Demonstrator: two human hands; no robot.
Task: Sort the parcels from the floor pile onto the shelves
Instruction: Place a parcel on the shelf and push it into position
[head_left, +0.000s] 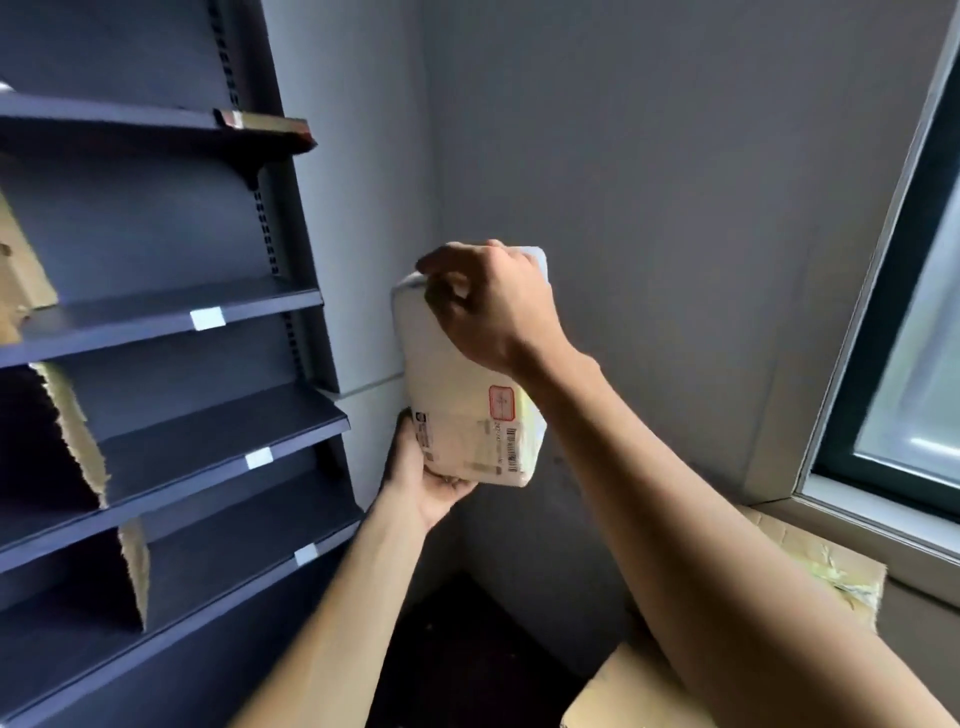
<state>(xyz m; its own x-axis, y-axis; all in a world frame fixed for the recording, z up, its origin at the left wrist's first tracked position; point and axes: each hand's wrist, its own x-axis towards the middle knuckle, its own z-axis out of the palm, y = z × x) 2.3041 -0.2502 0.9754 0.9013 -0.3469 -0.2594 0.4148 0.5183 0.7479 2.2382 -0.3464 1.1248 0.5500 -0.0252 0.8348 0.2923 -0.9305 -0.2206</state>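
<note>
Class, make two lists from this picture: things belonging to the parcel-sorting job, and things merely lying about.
Job: white parcel, left hand, right hand, dark shelves.
Lying about: window, cardboard boxes below it, torn cardboard dividers.

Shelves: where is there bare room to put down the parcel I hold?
The three labelled shelves are bare from each cardboard divider to the right end, close to the white parcel. Crowded: the cardboard boxes under the window.
</note>
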